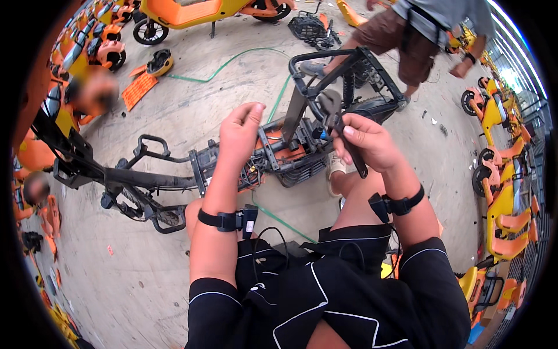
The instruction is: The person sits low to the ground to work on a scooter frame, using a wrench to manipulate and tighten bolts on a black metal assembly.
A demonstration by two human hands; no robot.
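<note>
My right hand [367, 138] is wrapped round a dark adjustable wrench [331, 106], its jaw end pointing up and away from me. Below and in front of my hands lies a stripped black scooter frame [154, 179], with wiring and an orange panel [289, 152] exposed in its middle. My left hand [240, 125] hovers over that middle part, its fingers curled and the thumb pressed to them. Whatever it may hold is hidden. At the right end of the frame, a black tubular rack [325, 56] rises beyond the wrench.
Another person [410, 43] in brown shorts stands just behind the rack. A yellow scooter [200, 14] stands at the far side, a black basket [306, 27] lies on the floor, and a green hose [232, 61] runs across it. Scooters line both sides.
</note>
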